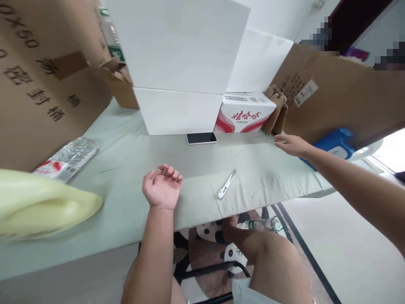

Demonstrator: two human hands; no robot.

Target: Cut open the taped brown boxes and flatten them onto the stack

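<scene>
My left hand rests palm up on the pale green cloth, fingers loosely curled and apart, with nothing in it. Out to the right, my right hand is stretched over the cloth with its fingers extended, holding nothing. It is close to some folded brown cardboard and a blue container. Between the hands lies a white utility knife, set at a slant. A phone with a dark screen lies flat in front of the white panels.
White panels stand at the back beside a red-and-white carton. Large brown boxes flank the table. At left are a clear bottle and a pale yellow object. Another bottle lies on the floor.
</scene>
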